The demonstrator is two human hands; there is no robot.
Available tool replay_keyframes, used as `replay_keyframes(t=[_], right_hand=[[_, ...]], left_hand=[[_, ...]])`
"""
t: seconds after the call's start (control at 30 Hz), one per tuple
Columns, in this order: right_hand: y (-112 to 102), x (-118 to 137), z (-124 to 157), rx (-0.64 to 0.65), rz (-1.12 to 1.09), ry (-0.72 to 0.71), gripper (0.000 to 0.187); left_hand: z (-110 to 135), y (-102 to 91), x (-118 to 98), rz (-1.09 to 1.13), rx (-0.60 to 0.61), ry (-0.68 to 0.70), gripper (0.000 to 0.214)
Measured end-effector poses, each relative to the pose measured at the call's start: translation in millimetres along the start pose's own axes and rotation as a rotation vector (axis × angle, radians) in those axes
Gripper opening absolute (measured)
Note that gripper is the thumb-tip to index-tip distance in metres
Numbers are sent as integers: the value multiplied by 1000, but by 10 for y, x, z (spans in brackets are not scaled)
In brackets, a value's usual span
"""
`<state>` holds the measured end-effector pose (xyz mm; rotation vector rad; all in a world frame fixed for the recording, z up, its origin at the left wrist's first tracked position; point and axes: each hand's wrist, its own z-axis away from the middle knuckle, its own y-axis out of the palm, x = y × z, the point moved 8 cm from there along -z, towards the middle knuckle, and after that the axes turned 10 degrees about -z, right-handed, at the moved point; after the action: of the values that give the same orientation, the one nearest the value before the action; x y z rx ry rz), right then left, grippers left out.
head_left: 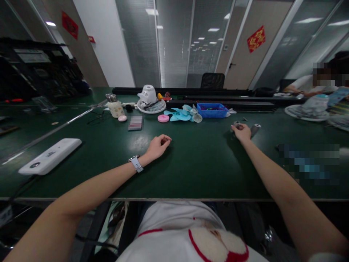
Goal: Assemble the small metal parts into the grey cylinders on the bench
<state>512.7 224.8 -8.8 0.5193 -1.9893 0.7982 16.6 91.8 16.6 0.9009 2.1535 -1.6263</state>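
My left hand rests on the dark green table, fingers curled into a loose fist with nothing visible in it; a watch sits on that wrist. My right hand lies farther out to the right, its fingers closed on a small silver part. A second small grey metal part lies just right of that hand. Beyond my hands lie a light blue fan blade, a pink round cap and a white fan housing with grille.
A blue tray of small parts stands at the back. A cream mug and a small pink lid sit back left. A white flat device lies near the left. Another person sits at the far right.
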Motion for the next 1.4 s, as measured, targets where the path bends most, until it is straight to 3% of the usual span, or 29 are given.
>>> replay_keyframes(t=[0.17, 0.4, 0.87, 1.4], right_hand=[[20, -110, -63, -11, -69, 49, 40], [-12, -49, -6, -26, 4, 69, 39], [-8, -26, 1, -33, 29, -12, 38], [1, -3, 37, 15, -10, 4, 45]], left_hand=[[-7, 18, 31, -1, -3, 20, 22], [-16, 25, 38, -1, -6, 23, 23], [12, -8, -15, -5, 4, -11, 20], [11, 13, 0, -4, 24, -5, 21]])
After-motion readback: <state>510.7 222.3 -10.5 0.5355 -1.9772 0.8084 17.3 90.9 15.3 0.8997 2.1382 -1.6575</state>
